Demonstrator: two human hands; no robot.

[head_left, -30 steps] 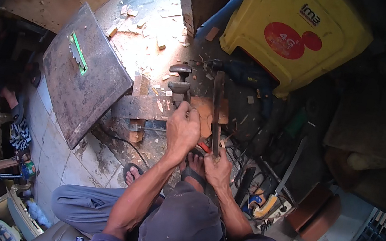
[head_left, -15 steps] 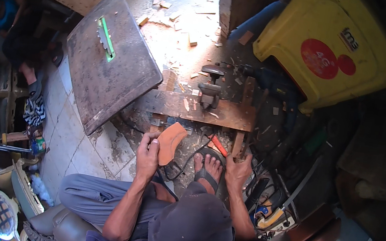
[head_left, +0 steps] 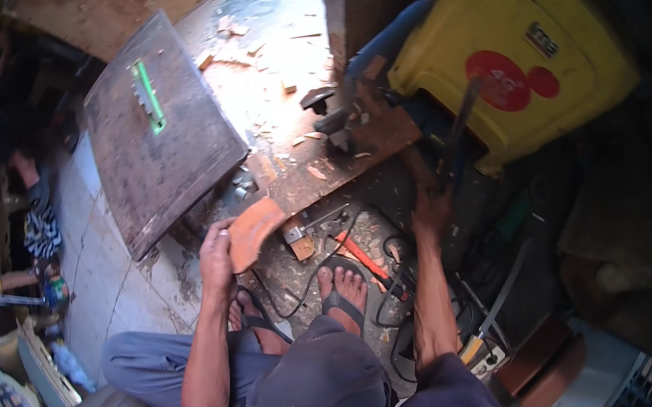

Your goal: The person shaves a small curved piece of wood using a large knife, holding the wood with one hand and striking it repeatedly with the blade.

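My left hand [head_left: 219,249] pinches a curved, orange-brown piece of wood [head_left: 254,235] by its left edge and holds it up above the floor. My right hand [head_left: 434,211] reaches far forward, dim and partly in shadow. It is closed on the near end of the cross foot of a wooden stand [head_left: 321,174]. This stand is a plank that lies aslant, with a dark metal fitting [head_left: 340,127] mounted on it. A dark, long bar [head_left: 461,127] rises just beyond my right hand; whether the hand also touches it cannot be made out.
A saw table [head_left: 162,133] with a toothed blade in a green slot stands at the left. An orange-handled tool [head_left: 360,256] and black cables lie by my foot [head_left: 342,296]. A yellow plastic stool [head_left: 525,65] lies at the far right. Wood scraps [head_left: 253,70] litter the floor.
My right hand has moved forward, and the wooden stand has swung round, its right end now farther away. My left hand still holds the curved wood, slightly more to the left.
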